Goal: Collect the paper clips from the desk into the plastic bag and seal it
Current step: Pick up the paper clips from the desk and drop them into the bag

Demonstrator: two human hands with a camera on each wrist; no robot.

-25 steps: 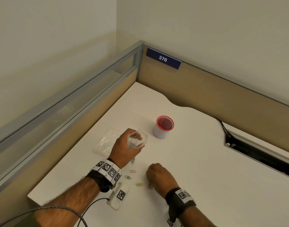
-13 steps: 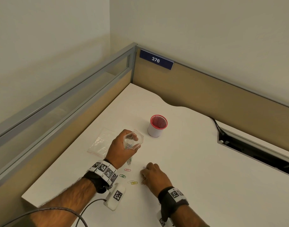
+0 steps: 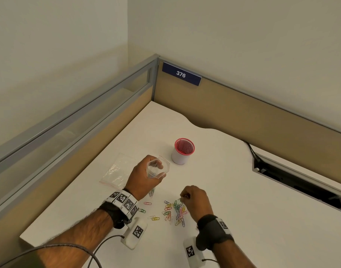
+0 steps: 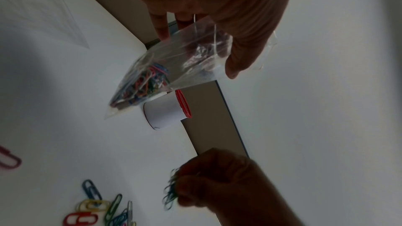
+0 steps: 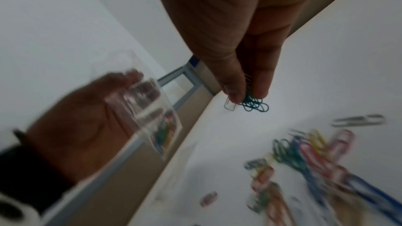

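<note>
My left hand (image 3: pixel 146 176) holds a clear plastic bag (image 3: pixel 158 168) above the desk with its mouth held open. Several coloured paper clips (image 4: pixel 141 82) lie in the bag's lower corner. My right hand (image 3: pixel 193 200) is lifted just off the desk and pinches a small bunch of paper clips (image 5: pixel 253 103), mostly green with a white one, between thumb and fingers. Below it a pile of coloured paper clips (image 3: pixel 175 211) lies on the white desk (image 3: pixel 243 209), with single clips (image 3: pixel 147 203) scattered to its left.
A white cup with a red mesh rim (image 3: pixel 182 151) stands behind the bag. A second clear plastic bag (image 3: pixel 117 172) lies flat at the left. Partition walls (image 3: pixel 243 105) close the back and left. A cable slot (image 3: pixel 301 180) opens at the right.
My right hand has risen from the desk with a bunch of clips pinched in it, uncovering the pile beneath. The left hand keeps holding the bag open in about the same place.
</note>
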